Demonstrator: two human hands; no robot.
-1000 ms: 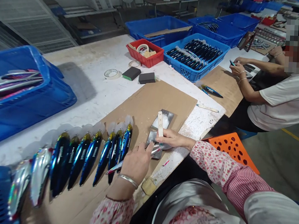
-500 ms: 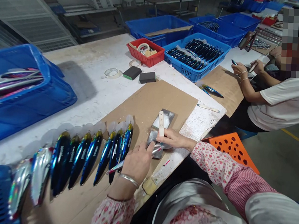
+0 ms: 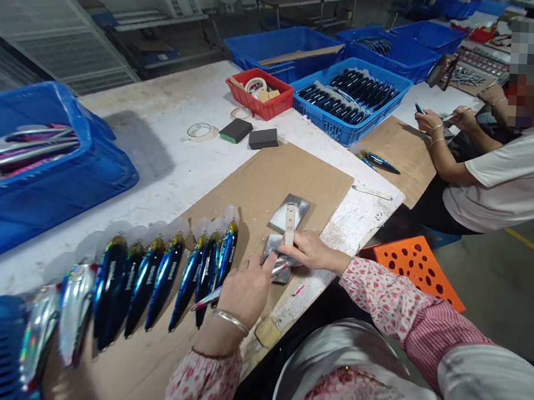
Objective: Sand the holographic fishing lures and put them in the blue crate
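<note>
- Left hand (image 3: 244, 285): closed over the silver lure (image 3: 281, 267). The lure runs beneath the fingers; one end emerges toward the right hand, the pointed end near the bangle.
- Right hand (image 3: 310, 250): fingers narrow, gripping the upright wooden stick (image 3: 290, 218); the fingertips are beside the exposed end of the silver lure. Whether they touch it cannot be told.
- Position: the silver lure lies between the hands, over the lower grey plate (image 3: 272, 245). The upper grey plate (image 3: 281, 216) lies just beyond, on the cardboard sheet (image 3: 310, 175).
- Edges: the right wrist is at the near edge of the worktop (image 3: 146, 185). The left hand is above the cardboard sheet, just beside the row of blue lures (image 3: 161, 287).
- Open room: the cardboard sheet is bare beyond the upper grey plate, toward its far corner. The worktop is open between the blue bin (image 3: 103, 155) and the tape roll (image 3: 211, 135).
- Far side of worktop: two dark blocks (image 3: 235, 131) rest near the red basket (image 3: 274, 109); the light-blue crate (image 3: 342, 134) adjoins this basket and contains dark lures.
- Markings: several blue lures read "nomad". The wooden stick bears handwritten marks, too small to read.
</note>
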